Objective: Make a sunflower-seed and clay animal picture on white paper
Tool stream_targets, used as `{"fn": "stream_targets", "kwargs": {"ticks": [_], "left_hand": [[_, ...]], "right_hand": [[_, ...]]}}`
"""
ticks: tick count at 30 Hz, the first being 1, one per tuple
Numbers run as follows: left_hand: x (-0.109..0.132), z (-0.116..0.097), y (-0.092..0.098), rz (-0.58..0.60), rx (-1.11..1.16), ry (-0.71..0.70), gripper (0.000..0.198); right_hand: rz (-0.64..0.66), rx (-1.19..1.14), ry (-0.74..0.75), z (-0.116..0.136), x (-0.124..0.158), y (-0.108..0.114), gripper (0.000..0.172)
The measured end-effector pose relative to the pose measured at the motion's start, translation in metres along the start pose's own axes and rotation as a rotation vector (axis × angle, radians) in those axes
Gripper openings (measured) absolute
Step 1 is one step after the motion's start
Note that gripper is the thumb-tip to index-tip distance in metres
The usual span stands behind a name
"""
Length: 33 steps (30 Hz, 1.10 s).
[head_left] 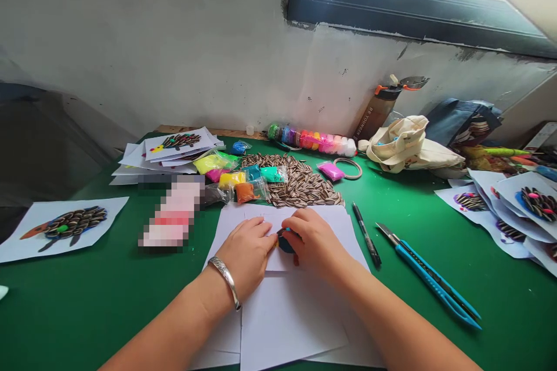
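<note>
My left hand (248,252), with a silver bracelet at the wrist, lies on a white sheet of paper (304,313). Its fingers rest along the paper, and the fingertips touch the edge of a small dark blue patch (285,245) with a bit of yellow beside it. Over that patch my right hand (311,237) is closed in a pinch. A dark sliver shows at its fingertips, too small and covered to name. Just beyond the paper lies a heap of striped sunflower seeds (300,179).
Bags of coloured clay (232,179) lie by the seeds. A black pen (366,235) and a blue utility knife (429,275), blade out, are on the right. Seed-covered pictures (73,226) lie at both sides. A bottle (378,109) and cloth bag (404,142) stand behind.
</note>
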<state>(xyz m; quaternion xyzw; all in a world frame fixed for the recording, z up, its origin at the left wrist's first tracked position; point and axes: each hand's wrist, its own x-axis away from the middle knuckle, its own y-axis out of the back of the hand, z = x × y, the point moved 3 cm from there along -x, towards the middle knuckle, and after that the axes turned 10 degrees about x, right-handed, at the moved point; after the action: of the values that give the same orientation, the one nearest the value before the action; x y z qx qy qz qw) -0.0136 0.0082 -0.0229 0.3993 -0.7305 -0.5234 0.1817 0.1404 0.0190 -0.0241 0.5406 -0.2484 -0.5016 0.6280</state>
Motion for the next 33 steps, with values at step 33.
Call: {"fn": "stream_targets", "kwargs": {"ticks": [33], "left_hand": [[0.002,0.003,-0.004,0.061,0.025,0.041,0.025]], "right_hand": [[-0.143,-0.013,-0.18,-0.038,-0.005,0.01,0.018]]}}
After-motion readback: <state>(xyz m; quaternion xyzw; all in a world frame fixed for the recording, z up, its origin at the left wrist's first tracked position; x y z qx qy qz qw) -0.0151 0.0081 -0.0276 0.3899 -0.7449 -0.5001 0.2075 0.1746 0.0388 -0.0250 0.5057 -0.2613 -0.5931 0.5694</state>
